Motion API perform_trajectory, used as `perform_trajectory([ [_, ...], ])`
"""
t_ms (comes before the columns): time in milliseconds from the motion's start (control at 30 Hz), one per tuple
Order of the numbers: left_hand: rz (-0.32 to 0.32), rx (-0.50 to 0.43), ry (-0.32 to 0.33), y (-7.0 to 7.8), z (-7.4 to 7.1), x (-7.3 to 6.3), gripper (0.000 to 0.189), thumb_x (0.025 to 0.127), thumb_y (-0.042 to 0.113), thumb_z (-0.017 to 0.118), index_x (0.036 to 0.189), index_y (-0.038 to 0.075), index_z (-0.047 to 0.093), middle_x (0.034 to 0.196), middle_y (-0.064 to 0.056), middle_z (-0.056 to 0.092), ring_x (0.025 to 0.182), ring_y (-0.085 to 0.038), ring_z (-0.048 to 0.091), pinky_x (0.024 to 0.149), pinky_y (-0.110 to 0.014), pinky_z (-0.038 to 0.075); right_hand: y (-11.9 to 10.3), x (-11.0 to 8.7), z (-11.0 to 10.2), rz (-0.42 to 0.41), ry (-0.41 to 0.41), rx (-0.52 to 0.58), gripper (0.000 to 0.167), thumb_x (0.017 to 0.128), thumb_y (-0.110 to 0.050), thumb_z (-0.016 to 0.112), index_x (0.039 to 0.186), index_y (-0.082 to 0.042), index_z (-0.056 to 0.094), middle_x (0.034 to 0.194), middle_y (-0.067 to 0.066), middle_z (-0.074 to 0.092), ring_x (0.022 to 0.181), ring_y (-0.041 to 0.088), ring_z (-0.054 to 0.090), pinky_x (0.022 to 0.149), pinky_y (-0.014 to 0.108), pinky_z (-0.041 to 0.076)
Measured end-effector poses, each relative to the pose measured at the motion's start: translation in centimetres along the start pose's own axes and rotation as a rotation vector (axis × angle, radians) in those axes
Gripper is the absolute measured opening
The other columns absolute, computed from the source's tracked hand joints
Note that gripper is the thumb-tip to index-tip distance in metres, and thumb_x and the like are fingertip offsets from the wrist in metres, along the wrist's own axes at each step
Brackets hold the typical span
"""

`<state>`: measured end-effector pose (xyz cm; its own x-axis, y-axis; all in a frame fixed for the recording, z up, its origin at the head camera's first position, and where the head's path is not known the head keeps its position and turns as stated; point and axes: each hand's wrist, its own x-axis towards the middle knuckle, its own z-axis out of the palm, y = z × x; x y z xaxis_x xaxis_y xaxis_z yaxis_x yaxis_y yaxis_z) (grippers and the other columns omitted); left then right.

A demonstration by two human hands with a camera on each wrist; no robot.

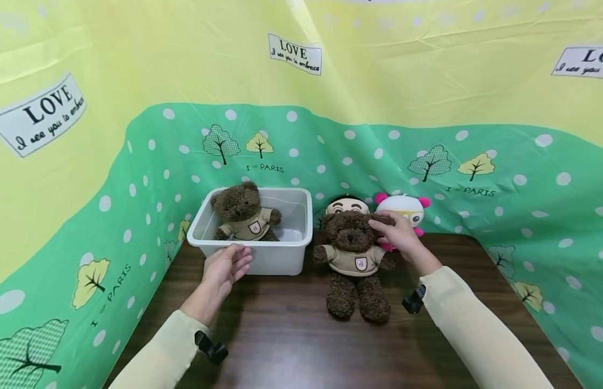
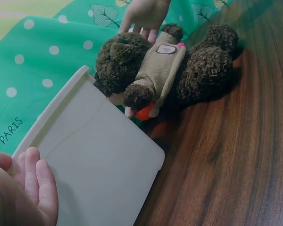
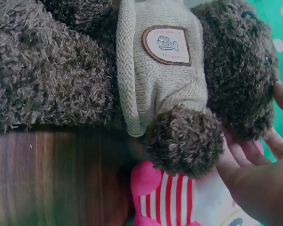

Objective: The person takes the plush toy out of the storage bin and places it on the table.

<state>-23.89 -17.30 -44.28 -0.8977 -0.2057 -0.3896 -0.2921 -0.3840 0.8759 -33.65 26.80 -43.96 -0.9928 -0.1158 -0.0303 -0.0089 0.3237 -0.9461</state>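
On the table, a dark brown teddy bear in a beige sweater with a badge faces me, its legs toward me. My right hand grips the side of its head; in the right wrist view the thumb lies on the front and the fingers reach behind. Left of it stands a light grey plastic bin. My left hand holds the bin's front rim, thumb at the edge and fingers along the outer wall. A similar teddy bear sits inside the bin's left half, its lower body hidden by the front wall.
Behind the teddy bear on the table are a plush doll with black hair and a white plush toy with pink ears, both partly hidden. A patterned cloth hangs around the dark wooden table.
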Motion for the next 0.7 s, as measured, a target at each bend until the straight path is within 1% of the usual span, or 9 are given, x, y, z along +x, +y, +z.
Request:
perform_trajectory([
  [33,0.0,0.001,0.0,0.0,0.0,0.0,0.024,0.095,0.018,0.066,0.116,0.009,0.059,0.086,0.004,0.079,0.08,-0.01,0.076,0.076,-0.029,0.062,-0.1,0.0,0.0,-0.012,0.005,-0.034,0.068,0.101,-0.037,0.066,0.153,-0.001,0.041,0.148,0.028,0.048,0.108,0.019,0.064,0.096,0.051,0.057],
  [133,-0.003,0.001,0.007,-0.1,0.0,0.1,0.024,0.094,0.018,0.067,0.116,0.009,0.06,0.087,0.003,0.079,0.08,-0.01,0.076,0.077,-0.03,0.062,-0.6,-0.2,0.1,-0.045,0.025,-0.118,0.068,0.099,-0.04,0.067,0.15,-0.001,0.044,0.145,0.027,0.052,0.101,0.022,0.065,0.084,0.036,0.061],
  [233,-0.001,0.006,0.01,-0.1,0.1,0.2,0.026,0.094,0.018,0.067,0.117,0.01,0.059,0.09,0.003,0.08,0.082,-0.011,0.076,0.081,-0.032,0.062,-2.0,-0.8,0.1,-0.071,0.029,-0.146,0.063,0.1,-0.034,0.068,0.147,0.003,0.047,0.143,0.029,0.053,0.094,0.023,0.066,0.073,0.023,0.057],
  [267,-0.001,0.006,0.011,-0.1,0.1,0.2,0.026,0.094,0.018,0.066,0.118,0.01,0.058,0.09,0.003,0.08,0.082,-0.011,0.076,0.082,-0.032,0.062,-2.2,-0.8,0.1,-0.08,0.03,-0.152,0.062,0.1,-0.033,0.068,0.146,0.003,0.048,0.142,0.029,0.054,0.094,0.025,0.066,0.072,0.022,0.057],
  [367,0.001,0.008,0.008,-0.1,0.1,0.3,0.027,0.094,0.018,0.066,0.119,0.012,0.055,0.091,0.003,0.08,0.085,-0.011,0.076,0.082,-0.032,0.062,-2.7,-0.7,0.0,-0.106,0.038,-0.195,0.06,0.1,-0.033,0.068,0.144,0.004,0.05,0.142,0.028,0.056,0.11,0.033,0.065,0.081,0.027,0.057],
  [433,0.001,0.006,0.007,-0.1,0.1,0.3,0.027,0.095,0.018,0.066,0.118,0.012,0.054,0.09,0.004,0.08,0.086,-0.012,0.076,0.082,-0.032,0.062,-2.8,-0.4,0.0,-0.12,0.048,-0.227,0.059,0.099,-0.034,0.069,0.142,0.002,0.053,0.141,0.026,0.058,0.12,0.038,0.06,0.09,0.037,0.057],
  [500,0.003,0.004,0.001,0.0,0.0,0.2,0.026,0.095,0.018,0.065,0.118,0.012,0.054,0.088,0.004,0.079,0.085,-0.012,0.076,0.082,-0.032,0.062,-2.9,0.1,-0.1,-0.129,0.054,-0.269,0.059,0.098,-0.038,0.069,0.141,0.0,0.054,0.141,0.025,0.058,0.128,0.039,0.056,0.099,0.046,0.053],
  [600,0.005,0.0,0.002,0.0,0.0,0.2,0.026,0.095,0.018,0.066,0.117,0.012,0.054,0.087,0.005,0.079,0.082,-0.012,0.076,0.082,-0.032,0.062,-4.1,0.3,-0.1,-0.142,0.05,-0.317,0.056,0.098,-0.037,0.07,0.14,-0.003,0.055,0.142,0.025,0.057,0.131,0.041,0.053,0.106,0.056,0.046],
  [700,0.007,-0.001,0.003,0.0,0.0,0.2,0.024,0.095,0.017,0.066,0.116,0.012,0.055,0.086,0.004,0.079,0.08,-0.011,0.076,0.082,-0.032,0.062,-5.4,0.5,0.1,-0.162,0.043,-0.372,0.055,0.098,-0.037,0.07,0.14,-0.004,0.056,0.145,0.024,0.055,0.136,0.041,0.05,0.111,0.057,0.042],
])
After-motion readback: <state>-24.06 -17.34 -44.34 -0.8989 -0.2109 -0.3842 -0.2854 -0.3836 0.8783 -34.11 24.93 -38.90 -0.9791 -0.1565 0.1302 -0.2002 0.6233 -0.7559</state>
